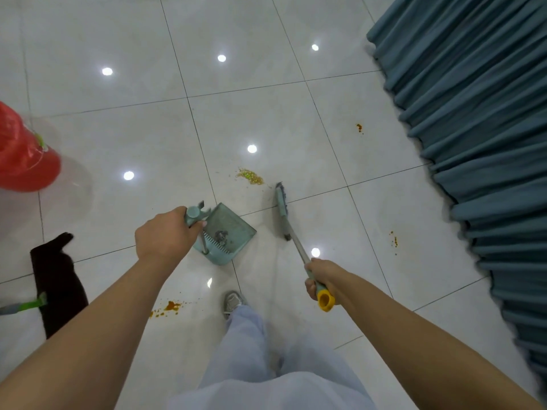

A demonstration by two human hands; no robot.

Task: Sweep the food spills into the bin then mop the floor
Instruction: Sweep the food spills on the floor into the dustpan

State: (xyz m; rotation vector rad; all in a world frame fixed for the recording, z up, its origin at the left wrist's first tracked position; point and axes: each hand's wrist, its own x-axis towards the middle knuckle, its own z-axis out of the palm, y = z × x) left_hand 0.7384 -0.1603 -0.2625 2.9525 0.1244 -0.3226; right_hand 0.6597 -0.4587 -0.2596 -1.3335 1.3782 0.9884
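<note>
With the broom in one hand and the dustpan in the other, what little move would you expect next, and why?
Probably a short stroke of the broom, held in the right hand, drawing the yellowish crumb pile toward the dustpan, whose handle the left hand grips. The bristles sit just right of the pile, the pan's open edge lies just below it, and those crumbs are not yet in the pan.

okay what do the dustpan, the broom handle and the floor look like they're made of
Dustpan: probably moulded plastic, matte teal, with comb teeth formed into it. Broom handle: the shaft looks like metal tubing, grey with a dull sheen, ending in what seems a yellow plastic cap. Floor: likely glazed ceramic or porcelain tiles, glossy enough to mirror the ceiling lights, with dark grout lines.
</note>
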